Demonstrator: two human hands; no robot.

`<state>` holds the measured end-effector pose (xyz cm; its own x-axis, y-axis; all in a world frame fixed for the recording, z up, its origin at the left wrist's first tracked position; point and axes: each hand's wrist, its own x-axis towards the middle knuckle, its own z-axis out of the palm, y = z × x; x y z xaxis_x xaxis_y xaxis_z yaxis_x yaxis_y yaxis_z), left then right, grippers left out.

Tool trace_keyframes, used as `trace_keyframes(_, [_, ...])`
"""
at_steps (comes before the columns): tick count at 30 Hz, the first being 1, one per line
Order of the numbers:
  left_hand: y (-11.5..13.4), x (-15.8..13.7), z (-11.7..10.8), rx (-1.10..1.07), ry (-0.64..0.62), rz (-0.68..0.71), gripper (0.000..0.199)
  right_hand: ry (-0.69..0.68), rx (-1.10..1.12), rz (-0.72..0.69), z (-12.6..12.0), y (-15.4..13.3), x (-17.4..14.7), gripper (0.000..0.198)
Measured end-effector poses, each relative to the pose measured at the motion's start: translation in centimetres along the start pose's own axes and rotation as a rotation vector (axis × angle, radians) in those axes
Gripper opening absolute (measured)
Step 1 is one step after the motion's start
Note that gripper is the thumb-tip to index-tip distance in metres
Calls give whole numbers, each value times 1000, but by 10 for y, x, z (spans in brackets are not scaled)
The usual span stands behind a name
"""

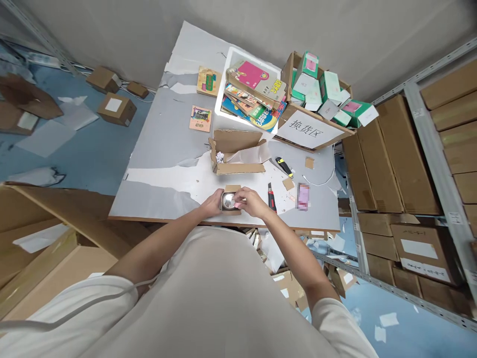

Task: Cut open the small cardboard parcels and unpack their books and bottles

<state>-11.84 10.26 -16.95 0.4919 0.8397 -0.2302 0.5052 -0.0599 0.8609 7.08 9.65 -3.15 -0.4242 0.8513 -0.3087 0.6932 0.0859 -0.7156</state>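
At the table's front edge, a small open cardboard box [233, 189] holds a shiny, silvery round object [228, 200]. My left hand [213, 203] grips the box by its left side. Over the right side of the box is my right hand [251, 201], its fingers drawn together at the silvery object. A bit of pink [238, 205] shows at those fingertips, too small to name. Just right of this hand lies a red and black utility knife [272, 198]. Behind the small box stands an open, torn cardboard carton [238, 169] with crumpled paper inside.
A white bin [219, 102] of books and a carton [285, 119] of green-white boxes stand at the back. A yellow-black box cutter [284, 167], a pink blurred item [303, 196] and a white cable [324, 183] lie right. Shelves [421, 119] flank the table.
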Motion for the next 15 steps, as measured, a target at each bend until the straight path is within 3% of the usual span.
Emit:
trace_keyframes(5, [0, 4, 1, 30, 6, 39, 73, 21, -299, 28, 7, -13, 4, 9])
trace_keyframes(9, [4, 6, 3, 72, 23, -7, 69, 71, -446, 251, 11, -25, 7, 6])
trace_keyframes(11, [6, 6, 1, 75, 6, -9, 69, 90, -375, 330, 10, -25, 8, 11])
trace_keyframes(15, [9, 5, -5, 14, -15, 27, 73, -8, 38, 274, 0, -9, 9, 7])
